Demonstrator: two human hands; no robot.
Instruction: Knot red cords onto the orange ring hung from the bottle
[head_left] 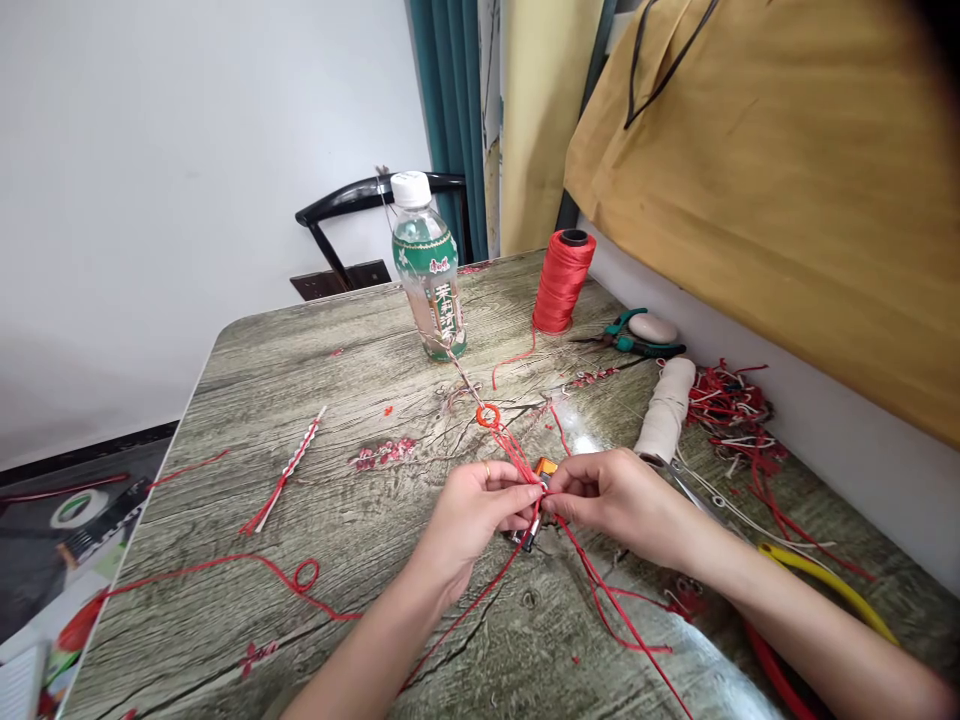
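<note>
Together, the left hand (pixel 476 508) and right hand (pixel 607 490) pinch thin red cords (pixel 514 448), half-hiding an orange-and-silver object (pixel 546 467); beyond them stands a green-labelled clear plastic bottle (pixel 430 275).

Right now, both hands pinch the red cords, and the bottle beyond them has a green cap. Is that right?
Not quite: the cap is white, not green, as the head view shows. The left hand and right hand do pinch red cords, with the bottle beyond.

Matt cords (pixel 513 450), wood-grained tabletop (pixel 292 360)
</note>
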